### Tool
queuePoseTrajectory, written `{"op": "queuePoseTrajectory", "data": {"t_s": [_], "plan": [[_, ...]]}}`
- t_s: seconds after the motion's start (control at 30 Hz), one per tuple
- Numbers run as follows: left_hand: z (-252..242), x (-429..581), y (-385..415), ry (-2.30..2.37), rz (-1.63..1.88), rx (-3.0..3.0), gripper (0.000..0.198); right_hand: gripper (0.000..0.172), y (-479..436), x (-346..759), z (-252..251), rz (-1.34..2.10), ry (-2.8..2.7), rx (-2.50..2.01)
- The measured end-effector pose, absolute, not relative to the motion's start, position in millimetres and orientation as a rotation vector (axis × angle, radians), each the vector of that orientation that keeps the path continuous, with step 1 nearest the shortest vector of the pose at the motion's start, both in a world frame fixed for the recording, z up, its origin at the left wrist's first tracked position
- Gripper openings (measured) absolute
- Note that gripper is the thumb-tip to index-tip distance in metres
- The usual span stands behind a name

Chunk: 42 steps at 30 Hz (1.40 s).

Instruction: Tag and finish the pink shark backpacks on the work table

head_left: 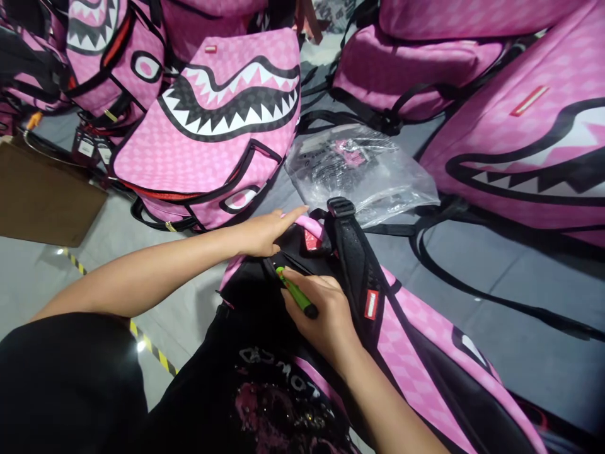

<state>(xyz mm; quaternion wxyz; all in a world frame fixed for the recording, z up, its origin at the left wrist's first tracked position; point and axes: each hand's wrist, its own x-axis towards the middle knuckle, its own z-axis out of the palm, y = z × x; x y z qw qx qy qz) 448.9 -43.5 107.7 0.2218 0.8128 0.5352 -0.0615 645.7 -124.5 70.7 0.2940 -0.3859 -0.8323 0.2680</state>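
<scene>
A pink checkered backpack [416, 359] with black straps lies close against my body, its black back panel and top handle towards me. At its top edge my left hand [259, 234] grips the fabric, index finger stretched along the pink handle and thumb on the black side; the other fingers are mostly hidden. My right hand [326, 315] is wrapped round a slim green tool with a black end [297, 292], whose exact kind I cannot make out. Its tip points at the black panel just below my left thumb. A red tag [312, 239] sits beside the handle.
Pink shark-mouth backpacks lie ahead on the grey table [529, 302], one at left [208, 157] and a large one at right [520, 145]. Between them is a clear plastic bag [363, 170]. A loose black strap [463, 284] crosses the table. A cardboard box [47, 195] stands at left.
</scene>
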Motion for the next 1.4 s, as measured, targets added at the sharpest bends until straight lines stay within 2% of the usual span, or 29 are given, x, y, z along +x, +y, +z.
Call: {"op": "queuePoseTrajectory", "data": {"t_s": [0.63, 1.4], "plan": [[97.3, 434.6, -40.8, 1.410, -0.082, 2.280, 0.100, 0.028, -109.7, 627.7, 62.7, 0.508, -2.309, -1.188], [101.3, 440.9, -41.9, 1.474, -0.111, 2.252, 0.095, 0.026, -110.0, 625.9, 63.5, 0.694, -2.196, -1.240]]}}
